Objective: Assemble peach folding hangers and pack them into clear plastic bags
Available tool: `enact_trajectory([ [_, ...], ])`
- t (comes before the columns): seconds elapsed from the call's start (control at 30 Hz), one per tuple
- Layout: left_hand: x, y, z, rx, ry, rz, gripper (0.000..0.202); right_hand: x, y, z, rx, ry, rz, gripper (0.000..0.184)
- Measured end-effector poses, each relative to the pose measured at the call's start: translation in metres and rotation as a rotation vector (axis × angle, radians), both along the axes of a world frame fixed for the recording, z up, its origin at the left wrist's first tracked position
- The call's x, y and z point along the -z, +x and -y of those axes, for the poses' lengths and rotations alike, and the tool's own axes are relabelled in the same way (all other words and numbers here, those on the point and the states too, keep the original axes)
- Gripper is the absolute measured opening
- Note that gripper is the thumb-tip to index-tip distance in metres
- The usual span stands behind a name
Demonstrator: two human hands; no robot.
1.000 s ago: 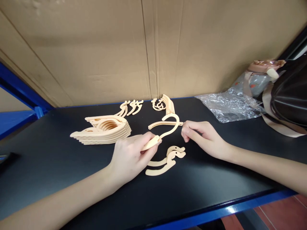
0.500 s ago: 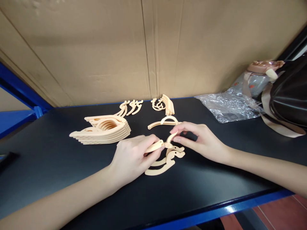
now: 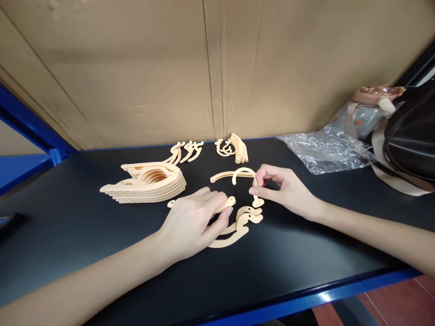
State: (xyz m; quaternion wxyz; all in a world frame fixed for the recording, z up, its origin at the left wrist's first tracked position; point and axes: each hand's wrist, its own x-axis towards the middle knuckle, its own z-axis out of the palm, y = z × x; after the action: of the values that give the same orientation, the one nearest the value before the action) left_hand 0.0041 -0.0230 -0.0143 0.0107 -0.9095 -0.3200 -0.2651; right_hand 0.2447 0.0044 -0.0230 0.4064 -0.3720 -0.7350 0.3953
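Between its thumb and fingers my left hand [image 3: 195, 222] grips a cream plastic hanger arm [image 3: 227, 204], whose end with a small hole sticks out to the right. Most of that arm is hidden by the hand. My right hand [image 3: 283, 185] pinches a curved cream hanger hook [image 3: 244, 170] by its stem, its flat foot pointing down. Hook and hanger arm are apart. Below them, two wavy hanger pieces with holes [image 3: 234, 236] lie on the black table [image 3: 288, 280]. Behind the hook rests a curved grooved bar [image 3: 220, 176].
Left of my hands is a stack of cream folding hangers [image 3: 146, 188]. At the back lie several loose arms [image 3: 190, 151], hooks [image 3: 224, 148] and grooved bars [image 3: 239, 149]. A clear plastic bag [image 3: 312, 151], a bottle [image 3: 367, 113] and a black bag [image 3: 414, 127] sit at right.
My right hand has moved the hook slightly right, away from the end of the hanger arm, and turned it more upright. My left hand still grips the arm in nearly the same spot.
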Motion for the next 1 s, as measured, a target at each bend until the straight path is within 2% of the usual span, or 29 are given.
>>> enact_trajectory([
  [0.17, 0.0047, -0.0015, -0.0010, 0.030, -0.017, 0.016, 0.021, -0.0006, -0.0001, 0.0007, -0.068, -0.035, -0.019, 0.011],
  [0.3, 0.0050, -0.0024, -0.0019, 0.047, 0.002, -0.021, 0.019, -0.0004, 0.0013, -0.0004, -0.092, -0.068, -0.031, 0.011],
  [0.53, 0.0043, -0.0019, -0.0033, 0.077, 0.054, -0.094, 0.025, -0.0030, -0.0009, -0.0031, -0.136, -0.160, -0.068, 0.010],
  [0.8, 0.0061, -0.0006, -0.0031, 0.134, -0.010, -0.139, 0.037, 0.0001, 0.0005, -0.0064, -0.186, -0.273, -0.176, 0.015],
  [1.0, 0.0045, 0.0004, -0.0018, 0.146, -0.106, -0.134, 0.033, 0.0004, 0.0018, -0.0086, -0.211, -0.374, -0.203, 0.019],
])
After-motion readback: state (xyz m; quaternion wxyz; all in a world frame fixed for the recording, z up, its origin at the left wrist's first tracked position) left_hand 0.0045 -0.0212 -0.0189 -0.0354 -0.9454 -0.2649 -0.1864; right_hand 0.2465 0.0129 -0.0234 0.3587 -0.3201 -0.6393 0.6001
